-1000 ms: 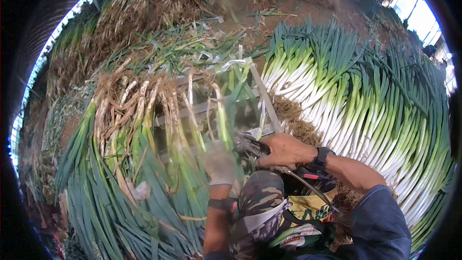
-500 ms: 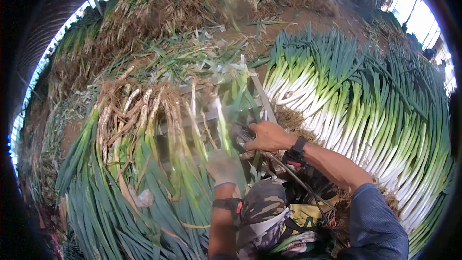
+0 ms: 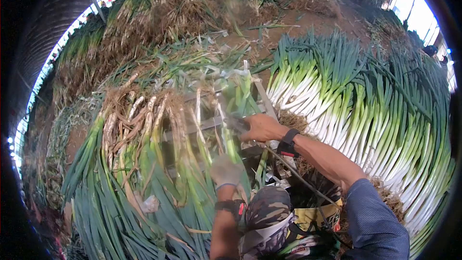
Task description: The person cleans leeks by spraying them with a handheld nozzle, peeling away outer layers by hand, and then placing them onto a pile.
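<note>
My left hand (image 3: 226,172), in a pale glove and somewhat blurred, closes around a green onion (image 3: 231,147) whose white root end points up and away from me. My right hand (image 3: 262,128), bare with a dark strap at the wrist, grips a dark air blow gun (image 3: 235,124), blurred, its front toward the onion. From that hand a thin hose (image 3: 298,175) runs down to the right. Unpeeled green onions (image 3: 154,163) with brown roots lie left of my left hand, over a metal frame (image 3: 202,124).
Cleaned green onions (image 3: 332,115) with white stems lie in a wide row on the right. Root clumps (image 3: 291,120) sit beside my right hand. Peeled leaf scraps (image 3: 192,62) litter the ground ahead. More rooty bundles (image 3: 168,5) are heaped farther back.
My right hand has moved slightly up and left with the air blow gun. My left hand sits slightly lower, still around the green onion. The whole view has shifted a little.
</note>
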Motion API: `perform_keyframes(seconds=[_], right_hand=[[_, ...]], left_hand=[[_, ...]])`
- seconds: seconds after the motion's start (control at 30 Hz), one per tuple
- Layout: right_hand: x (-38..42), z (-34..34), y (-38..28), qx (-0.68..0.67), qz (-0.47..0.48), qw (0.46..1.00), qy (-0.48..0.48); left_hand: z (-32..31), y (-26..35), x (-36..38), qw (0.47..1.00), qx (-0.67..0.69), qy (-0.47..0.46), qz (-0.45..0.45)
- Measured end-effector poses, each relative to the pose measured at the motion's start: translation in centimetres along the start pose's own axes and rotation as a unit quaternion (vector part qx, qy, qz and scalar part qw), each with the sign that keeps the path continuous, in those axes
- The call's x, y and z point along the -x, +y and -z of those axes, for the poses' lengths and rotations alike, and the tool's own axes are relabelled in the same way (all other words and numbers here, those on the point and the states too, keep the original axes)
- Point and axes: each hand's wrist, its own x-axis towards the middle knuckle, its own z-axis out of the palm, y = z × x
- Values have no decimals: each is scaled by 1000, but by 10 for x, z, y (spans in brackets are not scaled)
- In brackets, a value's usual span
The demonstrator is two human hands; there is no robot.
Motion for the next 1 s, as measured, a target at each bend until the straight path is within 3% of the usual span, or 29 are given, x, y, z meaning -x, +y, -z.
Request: perform_keyframes(seconds=[0.03, 0.13, 0.23, 0.33, 0.63, 0.73, 0.83, 0.87, 0.97, 1.0], right_hand=[[8, 5, -1, 13, -10, 1000, -22], [47, 18, -6, 22, -22, 996, -88], [83, 24, -11, 45, -4, 996, -83], [86, 22, -4, 28, 10, 998, -61], [102, 46, -24, 97, 55, 989, -92], [124, 62, -28, 127, 92, 978, -138], [130, 78, -38, 186, 89, 967, -150], [129, 79, -37, 185, 94, 968, -143], [131, 70, -42, 121, 91, 980, -129], [131, 61, -41, 115, 98, 979, -136]], left_hand=[[3, 1, 0, 1000, -2, -21, 10], [2, 0, 8, 1000, 2, 29, 1], [1, -4, 17, 997, 28, 70, -17], [7, 1, 21, 997, 63, 33, 1], [10, -10, 27, 982, 179, 50, 29], [0, -8, 29, 991, 123, 46, 23], [-6, -8, 35, 996, 77, 9, -48], [-6, -11, 43, 992, 82, 36, -88], [24, -16, 52, 985, 106, 118, -67], [30, -20, 54, 979, 43, 180, -84]])
